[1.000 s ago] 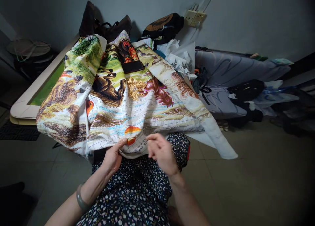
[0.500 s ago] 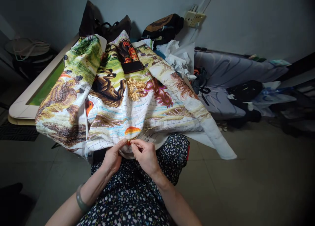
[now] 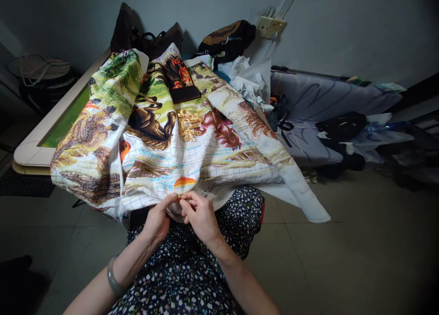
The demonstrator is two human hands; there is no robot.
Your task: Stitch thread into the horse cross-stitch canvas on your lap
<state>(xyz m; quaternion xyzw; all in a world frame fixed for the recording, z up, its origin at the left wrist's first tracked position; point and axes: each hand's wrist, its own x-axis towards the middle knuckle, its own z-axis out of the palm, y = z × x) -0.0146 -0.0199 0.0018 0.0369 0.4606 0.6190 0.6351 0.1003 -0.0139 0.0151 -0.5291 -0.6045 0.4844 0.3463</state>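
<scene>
A large cross-stitch cloth point(image 3: 178, 136) with horses and a gridded white ground drapes from the table down onto my lap. My left hand point(image 3: 158, 220) grips its near edge, thumb on top beside an orange stitched patch point(image 3: 184, 182). My right hand point(image 3: 200, 216) is pinched shut right next to the left thumb, fingertips on the cloth; a thin pale thread point(image 3: 209, 180) runs from there across the fabric. The needle is too small to make out. A grey bangle point(image 3: 113, 278) is on my left wrist.
A dark phone point(image 3: 184, 94) lies on the cloth further up. A white-framed green board point(image 3: 51, 127) sits left under the cloth. Bags point(image 3: 226, 38), white papers point(image 3: 250, 79) and grey bedding point(image 3: 318, 104) crowd the back and right. Tiled floor lies on the right.
My right hand came in from the right, closed into a pinch and settled against the left thumb at the cloth's edge. The left hand stayed put.
</scene>
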